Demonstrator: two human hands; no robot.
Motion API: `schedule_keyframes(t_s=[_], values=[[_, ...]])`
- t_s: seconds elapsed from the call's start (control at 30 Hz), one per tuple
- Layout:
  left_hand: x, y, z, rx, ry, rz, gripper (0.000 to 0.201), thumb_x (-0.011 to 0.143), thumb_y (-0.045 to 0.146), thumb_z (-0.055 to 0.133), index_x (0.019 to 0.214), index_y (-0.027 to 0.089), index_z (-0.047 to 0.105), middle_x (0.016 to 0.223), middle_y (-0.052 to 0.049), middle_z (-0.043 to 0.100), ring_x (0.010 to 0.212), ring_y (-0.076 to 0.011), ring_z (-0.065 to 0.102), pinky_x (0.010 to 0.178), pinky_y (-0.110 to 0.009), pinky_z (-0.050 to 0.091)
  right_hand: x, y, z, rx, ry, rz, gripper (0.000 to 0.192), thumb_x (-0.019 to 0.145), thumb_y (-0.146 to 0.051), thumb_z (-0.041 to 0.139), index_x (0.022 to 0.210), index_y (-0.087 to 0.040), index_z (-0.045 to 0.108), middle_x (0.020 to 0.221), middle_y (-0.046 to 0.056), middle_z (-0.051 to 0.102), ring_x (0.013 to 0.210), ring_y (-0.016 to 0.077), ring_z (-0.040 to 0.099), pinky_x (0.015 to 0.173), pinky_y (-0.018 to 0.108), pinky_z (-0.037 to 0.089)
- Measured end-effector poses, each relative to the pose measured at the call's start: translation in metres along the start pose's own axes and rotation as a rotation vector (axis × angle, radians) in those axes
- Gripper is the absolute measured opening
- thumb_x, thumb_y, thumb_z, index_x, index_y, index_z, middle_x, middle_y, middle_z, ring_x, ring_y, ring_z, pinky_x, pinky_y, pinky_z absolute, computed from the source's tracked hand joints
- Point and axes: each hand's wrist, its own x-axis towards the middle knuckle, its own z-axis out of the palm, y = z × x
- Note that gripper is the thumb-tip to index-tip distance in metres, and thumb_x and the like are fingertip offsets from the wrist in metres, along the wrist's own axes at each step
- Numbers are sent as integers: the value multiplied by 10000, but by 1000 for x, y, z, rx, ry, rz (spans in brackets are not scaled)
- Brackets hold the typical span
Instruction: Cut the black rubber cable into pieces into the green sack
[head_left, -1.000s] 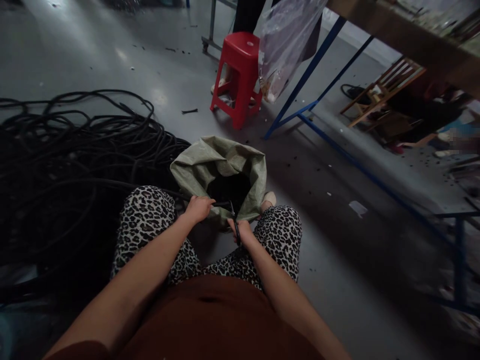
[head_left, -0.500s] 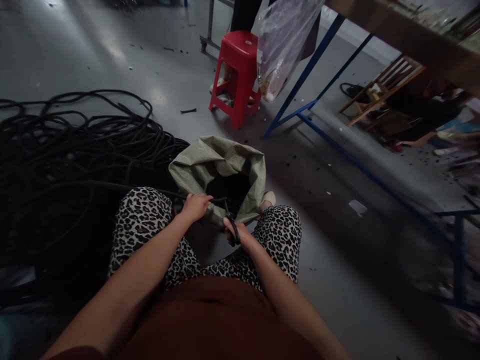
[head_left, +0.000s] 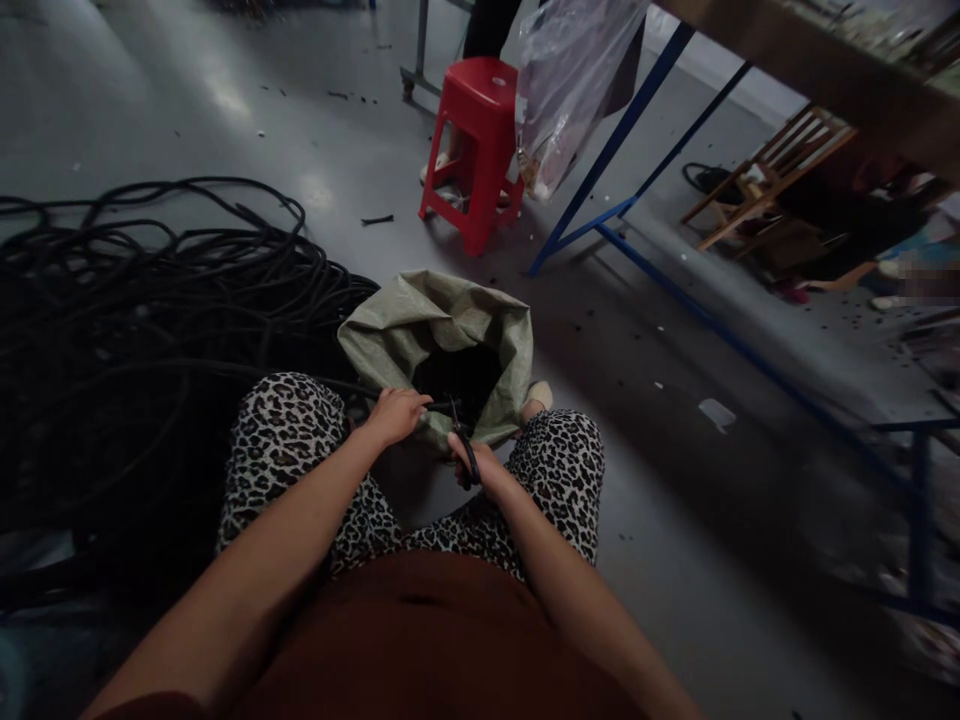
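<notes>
My left hand (head_left: 399,415) is closed round a black cord (head_left: 225,368) that runs in from the left across my knee. The cord's end sticks out past my fingers over the mouth of an open greenish woven sack (head_left: 382,330). My right hand (head_left: 476,465) grips a pair of scissors (head_left: 469,455) with dark handles. Their blades point up and away, right by the cord's end at the sack's near rim. Inside the sack it is dark, with black pieces that I can barely make out.
A large heap of black cord (head_left: 187,260) covers the floor at left. Beyond the sack stands a red plastic stool (head_left: 480,90), with a clear plastic bag (head_left: 562,100) beside it. A blue-legged table (head_left: 637,110) is at right. A person sits near a wooden chair (head_left: 780,170).
Both hands stay almost in place; my left hand has shifted slightly to the right along with the cord. The scissors remain at the cord's end.
</notes>
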Motion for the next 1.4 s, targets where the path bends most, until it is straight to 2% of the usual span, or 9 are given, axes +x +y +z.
schedule_keyframes(t_s=[0.37,0.7,1.0,1.27,1.4], values=[[0,-1,0,0,-34,35,344,866,253,396,1139,276,604,1089,-43,655,1060,-210,546,918,-374,350,6,6,-2,5,-12,-34,511,787,-643,498,741,-136,541,475,4,494,369,115,488,342,200,380],[1,3,0,10,-43,0,343,862,267,408,1153,281,590,1109,-39,648,1071,-205,539,910,-356,355,9,3,0,-97,89,-47,526,776,-631,513,539,-166,447,370,-27,424,269,84,408,286,185,350],[3,7,6,80,-59,17,336,856,258,412,1125,289,612,1065,-46,665,1021,-213,572,853,-353,371,13,6,0,-210,111,37,476,766,-589,551,595,-144,533,390,-12,457,293,92,427,315,201,405],[5,8,12,115,-64,12,331,844,261,430,1105,286,632,1044,-50,676,1008,-211,579,861,-336,366,18,8,-3,-477,112,32,471,822,-526,510,698,-97,659,485,46,555,455,125,571,472,192,451],[5,10,11,120,-75,16,331,843,249,429,1105,280,629,1063,-49,673,1020,-208,576,860,-336,365,19,10,-3,-456,122,4,426,816,-493,533,675,-111,662,491,49,563,457,127,571,462,186,435]])
